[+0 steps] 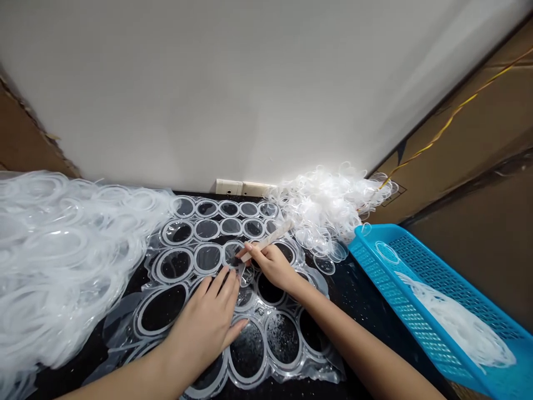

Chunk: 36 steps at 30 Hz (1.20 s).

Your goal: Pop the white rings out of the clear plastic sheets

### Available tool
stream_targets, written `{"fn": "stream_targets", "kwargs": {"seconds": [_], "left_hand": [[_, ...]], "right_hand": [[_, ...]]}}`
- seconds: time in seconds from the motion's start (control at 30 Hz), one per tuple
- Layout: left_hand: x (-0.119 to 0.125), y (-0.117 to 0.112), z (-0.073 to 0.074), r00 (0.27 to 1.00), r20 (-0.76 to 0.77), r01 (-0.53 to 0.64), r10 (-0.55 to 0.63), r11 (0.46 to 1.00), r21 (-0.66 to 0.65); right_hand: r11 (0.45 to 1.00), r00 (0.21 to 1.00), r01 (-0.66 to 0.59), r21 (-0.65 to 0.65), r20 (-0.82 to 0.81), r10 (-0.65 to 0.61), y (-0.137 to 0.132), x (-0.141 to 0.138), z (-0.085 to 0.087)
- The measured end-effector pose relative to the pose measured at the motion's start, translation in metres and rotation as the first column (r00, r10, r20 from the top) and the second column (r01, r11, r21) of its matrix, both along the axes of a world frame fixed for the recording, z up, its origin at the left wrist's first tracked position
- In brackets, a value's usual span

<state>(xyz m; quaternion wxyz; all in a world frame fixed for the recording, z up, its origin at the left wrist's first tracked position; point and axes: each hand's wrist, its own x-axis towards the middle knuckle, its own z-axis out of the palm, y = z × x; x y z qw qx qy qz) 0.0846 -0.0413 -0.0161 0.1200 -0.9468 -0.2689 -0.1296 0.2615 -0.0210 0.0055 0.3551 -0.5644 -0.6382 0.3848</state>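
A clear silicone sheet moulded with rows of oval rings lies flat on a black table. My left hand presses flat on the sheet, fingers stretched out toward the middle rings. My right hand is closed around a thin pale stick-like tool, its lower tip touching a ring near the sheet's centre. Both forearms reach in from the bottom edge.
A large heap of translucent rings fills the left side. A smaller tangled pile of rings sits at the back right. A blue plastic basket holding white rings stands at the right. A white wall rises behind; cardboard leans at the right.
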Motion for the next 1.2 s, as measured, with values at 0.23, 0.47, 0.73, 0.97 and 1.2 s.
{"fn": "stream_targets", "kwargs": {"seconds": [0.23, 0.47, 0.73, 0.97, 1.2], "left_hand": [[0.002, -0.002, 0.002, 0.999, 0.022, -0.028, 0.027, 0.999, 0.015], [0.001, -0.002, 0.004, 1.000, -0.006, -0.026, 0.026, 0.999, -0.041], [0.000, -0.001, 0.006, 0.999, -0.029, -0.017, 0.015, 0.997, -0.076], [0.000, -0.001, 0.007, 0.999, -0.033, -0.024, 0.020, 0.994, -0.102], [0.001, -0.002, 0.005, 0.999, -0.002, -0.042, 0.042, 0.996, -0.078]], "right_hand": [[0.995, 0.994, -0.077, 0.057, 0.088, 0.072, -0.003, -0.001, 0.006], [0.946, 0.952, -0.215, 0.242, 0.270, 0.147, -0.012, -0.006, 0.008], [0.946, 0.956, -0.200, 0.257, 0.265, 0.130, -0.011, -0.006, 0.002], [0.955, 0.967, -0.141, 0.262, 0.242, 0.076, -0.013, -0.006, 0.000], [0.961, 0.983, -0.104, 0.257, 0.176, 0.059, -0.013, -0.006, -0.001]]}}
